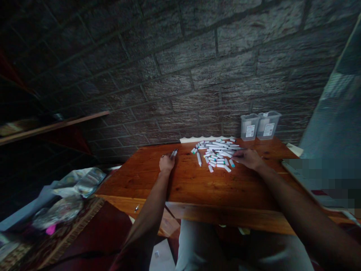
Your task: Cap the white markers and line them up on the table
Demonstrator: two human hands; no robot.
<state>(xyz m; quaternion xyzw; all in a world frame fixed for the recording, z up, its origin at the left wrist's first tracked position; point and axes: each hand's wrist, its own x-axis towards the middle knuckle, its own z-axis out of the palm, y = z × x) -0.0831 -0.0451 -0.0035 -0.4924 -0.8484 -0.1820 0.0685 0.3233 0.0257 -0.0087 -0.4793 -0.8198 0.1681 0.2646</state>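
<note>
My left hand (167, 163) rests on the wooden table, closed around a white marker (175, 153) whose end sticks out past the fingers. Whether more than one marker is in that hand I cannot tell. At the right edge of a pile of white markers (221, 145), my right hand (249, 158) has its fingertips pinched on a marker (235, 156). Several loose caps (220, 162) with coloured bands lie in front of the pile. A single marker (199, 159) lies apart on the pile's left side.
Two clear plastic containers (249, 128) with labels stand at the back right against the brick wall (175, 75). A white scalloped strip (194, 139) lies behind the pile. Plastic bags (79, 182) sit left of the table (135, 173), and a shelf (56, 127) juts out at upper left.
</note>
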